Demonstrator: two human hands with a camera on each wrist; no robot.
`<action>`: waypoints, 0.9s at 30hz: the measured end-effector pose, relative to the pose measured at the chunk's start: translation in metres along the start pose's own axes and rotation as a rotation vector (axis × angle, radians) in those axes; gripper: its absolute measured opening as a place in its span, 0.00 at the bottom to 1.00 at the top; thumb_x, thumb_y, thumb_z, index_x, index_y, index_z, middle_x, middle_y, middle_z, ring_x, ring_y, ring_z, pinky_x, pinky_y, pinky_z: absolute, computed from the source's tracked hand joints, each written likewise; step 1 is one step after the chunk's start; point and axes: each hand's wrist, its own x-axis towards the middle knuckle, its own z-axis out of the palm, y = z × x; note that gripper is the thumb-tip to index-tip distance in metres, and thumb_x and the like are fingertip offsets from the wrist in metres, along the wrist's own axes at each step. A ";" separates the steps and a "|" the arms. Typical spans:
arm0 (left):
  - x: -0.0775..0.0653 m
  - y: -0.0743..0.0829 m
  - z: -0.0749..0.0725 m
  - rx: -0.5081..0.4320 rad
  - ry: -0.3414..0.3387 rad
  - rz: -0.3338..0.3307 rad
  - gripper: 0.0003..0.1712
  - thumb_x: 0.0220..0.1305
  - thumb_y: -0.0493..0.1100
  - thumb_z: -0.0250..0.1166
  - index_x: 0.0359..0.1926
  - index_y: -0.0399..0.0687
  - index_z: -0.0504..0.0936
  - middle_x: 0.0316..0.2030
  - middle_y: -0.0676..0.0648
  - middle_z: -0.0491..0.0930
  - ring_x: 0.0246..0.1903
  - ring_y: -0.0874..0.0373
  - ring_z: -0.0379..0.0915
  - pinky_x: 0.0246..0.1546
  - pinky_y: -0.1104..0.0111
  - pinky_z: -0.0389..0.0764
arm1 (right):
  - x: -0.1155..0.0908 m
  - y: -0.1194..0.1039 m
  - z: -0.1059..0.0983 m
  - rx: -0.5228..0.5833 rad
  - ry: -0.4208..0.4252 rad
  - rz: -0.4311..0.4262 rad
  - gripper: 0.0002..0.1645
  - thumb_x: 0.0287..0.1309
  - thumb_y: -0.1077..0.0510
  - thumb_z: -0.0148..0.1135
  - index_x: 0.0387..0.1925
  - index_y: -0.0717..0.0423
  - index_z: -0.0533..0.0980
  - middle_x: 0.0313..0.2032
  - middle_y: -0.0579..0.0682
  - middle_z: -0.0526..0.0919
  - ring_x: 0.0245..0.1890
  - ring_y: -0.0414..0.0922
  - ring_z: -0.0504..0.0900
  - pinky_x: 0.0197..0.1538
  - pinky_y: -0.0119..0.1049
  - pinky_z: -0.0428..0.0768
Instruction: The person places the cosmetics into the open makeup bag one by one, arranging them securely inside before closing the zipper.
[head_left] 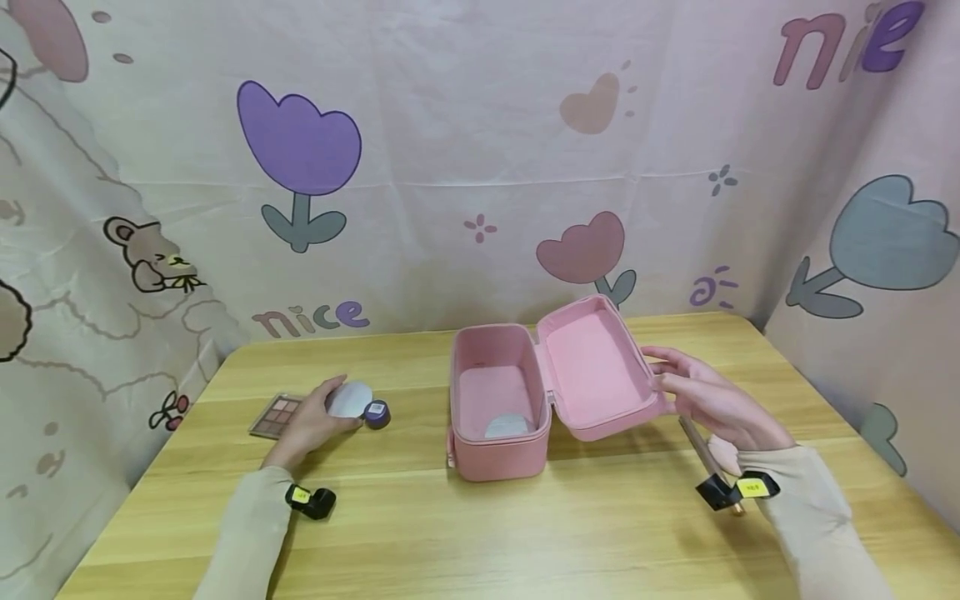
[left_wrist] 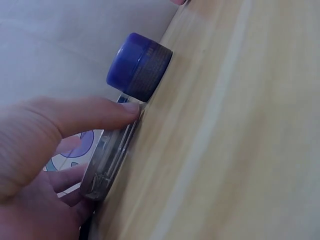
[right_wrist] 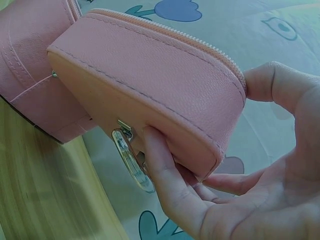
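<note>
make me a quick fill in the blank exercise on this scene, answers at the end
1. The lid of the pink case is not closed but ____.
2. That lid is gripped by the person's ____ hand.
3. In the head view, the palette lies to the ____ of the round container.
4. The case stands ____ the left hand and the right hand.

Missing words: open; right; left; between

A curtain (head_left: 465, 108) is filling the top; a counter (head_left: 600, 533) is spanning the bottom. A palette (head_left: 274, 416) and jar (head_left: 377, 414) are sitting left of centre, a stick (head_left: 705, 454) lying lower right.
</note>
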 end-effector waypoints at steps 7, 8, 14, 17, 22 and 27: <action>-0.002 0.000 -0.003 -0.045 0.033 -0.004 0.54 0.51 0.38 0.73 0.73 0.35 0.51 0.69 0.28 0.53 0.65 0.29 0.50 0.62 0.39 0.55 | 0.000 -0.001 0.002 -0.012 0.012 0.018 0.39 0.67 0.66 0.45 0.70 0.74 0.39 0.53 0.53 0.68 0.48 0.42 0.77 0.47 0.41 0.81; -0.002 0.001 -0.003 -0.047 0.040 -0.005 0.54 0.51 0.38 0.73 0.73 0.35 0.51 0.69 0.28 0.53 0.65 0.29 0.50 0.62 0.39 0.55 | 0.000 -0.001 0.002 -0.012 0.012 0.017 0.39 0.67 0.67 0.45 0.70 0.74 0.39 0.53 0.53 0.68 0.47 0.42 0.77 0.46 0.41 0.81; -0.003 0.006 -0.005 -0.059 0.059 -0.018 0.54 0.52 0.40 0.73 0.73 0.36 0.51 0.69 0.29 0.53 0.65 0.30 0.51 0.62 0.40 0.56 | 0.000 -0.001 0.001 -0.010 0.010 0.010 0.39 0.66 0.67 0.45 0.70 0.74 0.39 0.52 0.54 0.67 0.47 0.42 0.77 0.46 0.41 0.81; -0.004 0.007 -0.007 -0.074 0.056 -0.011 0.54 0.53 0.42 0.73 0.73 0.35 0.50 0.70 0.30 0.52 0.65 0.31 0.51 0.62 0.41 0.56 | 0.000 -0.001 0.001 -0.017 0.015 0.018 0.40 0.66 0.66 0.45 0.70 0.74 0.38 0.53 0.55 0.67 0.47 0.42 0.77 0.46 0.41 0.81; -0.004 0.010 -0.010 -0.086 0.065 0.034 0.54 0.54 0.43 0.73 0.73 0.35 0.50 0.70 0.31 0.53 0.66 0.33 0.49 0.63 0.42 0.54 | 0.000 -0.001 0.000 -0.002 0.002 0.006 0.39 0.66 0.67 0.44 0.70 0.75 0.38 0.52 0.53 0.69 0.47 0.42 0.78 0.46 0.41 0.81; -0.004 0.012 -0.010 -0.094 0.077 0.052 0.52 0.54 0.41 0.72 0.73 0.35 0.51 0.69 0.30 0.54 0.65 0.32 0.51 0.63 0.42 0.55 | 0.000 0.000 0.000 0.011 -0.008 -0.009 0.38 0.66 0.68 0.43 0.69 0.75 0.38 0.51 0.52 0.70 0.47 0.42 0.78 0.46 0.40 0.81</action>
